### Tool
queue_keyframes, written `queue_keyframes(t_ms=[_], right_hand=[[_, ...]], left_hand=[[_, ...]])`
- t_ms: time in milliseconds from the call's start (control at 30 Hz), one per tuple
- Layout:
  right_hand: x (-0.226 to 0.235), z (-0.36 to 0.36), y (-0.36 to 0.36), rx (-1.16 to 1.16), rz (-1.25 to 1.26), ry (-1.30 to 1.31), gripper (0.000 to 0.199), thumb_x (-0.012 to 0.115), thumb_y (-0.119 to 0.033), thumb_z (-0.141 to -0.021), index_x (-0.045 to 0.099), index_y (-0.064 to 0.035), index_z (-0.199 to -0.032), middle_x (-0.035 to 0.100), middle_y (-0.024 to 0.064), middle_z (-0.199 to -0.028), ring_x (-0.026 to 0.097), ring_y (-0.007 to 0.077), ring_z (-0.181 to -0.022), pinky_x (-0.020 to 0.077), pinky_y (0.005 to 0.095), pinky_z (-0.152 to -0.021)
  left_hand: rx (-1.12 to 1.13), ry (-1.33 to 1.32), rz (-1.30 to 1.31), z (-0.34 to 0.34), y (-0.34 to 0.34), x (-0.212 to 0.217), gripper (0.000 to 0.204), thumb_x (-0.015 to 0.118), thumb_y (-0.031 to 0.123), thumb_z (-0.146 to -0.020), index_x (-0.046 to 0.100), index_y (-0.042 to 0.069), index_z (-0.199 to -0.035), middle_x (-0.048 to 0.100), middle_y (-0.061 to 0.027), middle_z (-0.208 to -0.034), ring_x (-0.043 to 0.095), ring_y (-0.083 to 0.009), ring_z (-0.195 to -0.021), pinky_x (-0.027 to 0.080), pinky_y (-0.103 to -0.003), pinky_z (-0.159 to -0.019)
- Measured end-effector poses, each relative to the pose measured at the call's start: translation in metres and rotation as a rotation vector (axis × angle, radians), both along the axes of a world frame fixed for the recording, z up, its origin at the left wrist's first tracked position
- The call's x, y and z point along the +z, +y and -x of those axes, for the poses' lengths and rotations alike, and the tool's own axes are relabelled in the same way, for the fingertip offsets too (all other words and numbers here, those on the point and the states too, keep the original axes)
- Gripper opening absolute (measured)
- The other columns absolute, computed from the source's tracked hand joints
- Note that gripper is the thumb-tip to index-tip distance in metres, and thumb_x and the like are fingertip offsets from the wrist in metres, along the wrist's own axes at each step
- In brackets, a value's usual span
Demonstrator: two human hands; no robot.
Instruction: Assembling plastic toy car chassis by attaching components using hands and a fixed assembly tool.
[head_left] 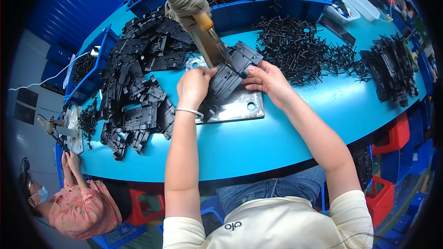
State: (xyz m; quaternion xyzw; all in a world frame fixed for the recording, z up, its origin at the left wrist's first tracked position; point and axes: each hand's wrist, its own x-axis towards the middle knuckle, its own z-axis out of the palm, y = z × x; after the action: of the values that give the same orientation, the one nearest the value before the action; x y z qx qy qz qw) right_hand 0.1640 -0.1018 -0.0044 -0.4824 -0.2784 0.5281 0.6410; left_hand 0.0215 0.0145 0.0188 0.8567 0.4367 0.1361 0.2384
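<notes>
My left hand [194,86] is closed on the left edge of a flat, ribbed black plastic part [227,81]. On its right side my right hand [268,82] grips the same part between thumb and fingers. The part lies tilted at the foot of an upright metal blade [207,46], which covers a bit of it. Above the blade rises a wooden handle [202,20] wrapped in grey cloth [187,1]. Under the part sits a shiny metal base plate [230,114] with a hole near its right corner. Whether the blade touches the part, I cannot tell.
Similar black parts are heaped [134,64] to the left. Thin black scraps [295,48] lie at the far right, below a blue bin [272,11] full of them. Stacked black strips [390,67] stand rightmost. At left, another person [85,207] works at a similar tool.
</notes>
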Motion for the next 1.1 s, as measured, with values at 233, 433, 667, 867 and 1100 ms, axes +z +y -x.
queue_keyframes(t_ms=[233,433,667,867,1100], right_hand=[[-0.0048,-0.0014,0.0016,0.006,-0.047,0.183,0.027,0.052,-0.017,-0.075,0.039,-0.0020,-0.093,0.054,0.0110,-0.084,0.055,0.0181,-0.077,0.0451,0.0259,-0.067],[-0.0039,0.0005,0.0021,-0.001,-0.039,0.141,0.029,0.053,-0.019,-0.075,0.037,-0.0018,-0.092,0.053,0.0131,-0.082,0.055,0.0195,-0.076,0.0457,0.0271,-0.067],[-0.0040,0.0018,0.0050,-0.009,-0.087,0.141,0.035,0.056,-0.023,-0.073,0.035,-0.0003,-0.089,0.051,0.0154,-0.082,0.055,0.0223,-0.077,0.0454,0.0284,-0.067],[-0.0052,0.0001,0.0039,-0.003,-0.111,0.200,0.026,0.050,-0.020,-0.077,0.037,-0.0017,-0.092,0.053,0.0140,-0.081,0.055,0.0208,-0.075,0.0465,0.0284,-0.067],[-0.0070,-0.0007,0.0044,0.010,-0.122,0.224,0.024,0.048,-0.019,-0.078,0.038,-0.0012,-0.090,0.053,0.0144,-0.080,0.056,0.0218,-0.075,0.0468,0.0295,-0.067]], left_hand=[[0.148,0.108,-0.281,-0.0039,-0.0067,0.0030,0.032,0.052,0.037,-0.070,0.058,0.007,-0.061,0.055,-0.0132,-0.060,0.054,-0.0279,-0.062,0.041,-0.035,-0.053],[0.110,0.075,-0.234,-0.0022,-0.0042,0.0029,0.033,0.053,0.037,-0.069,0.057,0.007,-0.058,0.055,-0.0127,-0.059,0.054,-0.0271,-0.060,0.041,-0.034,-0.052],[0.126,0.131,-0.226,-0.0016,-0.0038,0.0045,0.034,0.050,0.041,-0.071,0.060,0.008,-0.066,0.055,-0.0114,-0.060,0.054,-0.0263,-0.061,0.040,-0.033,-0.053],[0.127,0.142,-0.228,-0.0035,-0.0046,0.0042,0.034,0.050,0.040,-0.071,0.060,0.008,-0.066,0.055,-0.0119,-0.060,0.054,-0.0266,-0.061,0.040,-0.034,-0.054],[0.134,0.146,-0.201,-0.0031,-0.0045,0.0049,0.034,0.050,0.040,-0.072,0.060,0.008,-0.067,0.055,-0.0125,-0.061,0.054,-0.0268,-0.061,0.040,-0.034,-0.054]])
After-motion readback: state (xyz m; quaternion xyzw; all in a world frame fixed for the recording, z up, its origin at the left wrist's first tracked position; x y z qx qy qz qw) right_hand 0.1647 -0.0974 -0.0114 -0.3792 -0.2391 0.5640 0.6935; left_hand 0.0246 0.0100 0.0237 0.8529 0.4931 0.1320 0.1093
